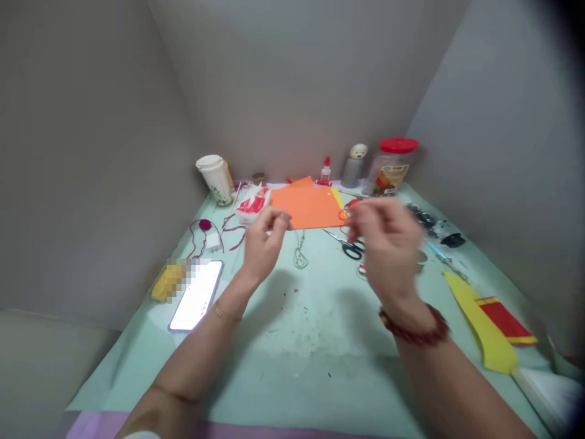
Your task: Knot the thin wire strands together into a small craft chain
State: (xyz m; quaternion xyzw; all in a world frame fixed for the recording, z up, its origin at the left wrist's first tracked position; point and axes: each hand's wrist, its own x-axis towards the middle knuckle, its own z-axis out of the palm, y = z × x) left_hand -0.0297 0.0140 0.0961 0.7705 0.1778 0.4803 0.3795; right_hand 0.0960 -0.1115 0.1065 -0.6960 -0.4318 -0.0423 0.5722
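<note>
My left hand is raised over the table in front of the orange sheets, its thumb and fingertips pinched together. Whatever lies between those fingertips is too small to make out. Across from it, my right hand is lifted too, blurred by motion, with its fingers curled together. A thin red cord shows beside the right fingertips; whether that hand grips it is unclear. Below and between the hands, black-handled scissors and a looped thin string lie on the green table cover.
A phone, yellow packet and white charger lie left. Behind stand a white cup, glue bottle, grey bottle and red-lidded jar. Yellow strip and red piece lie right.
</note>
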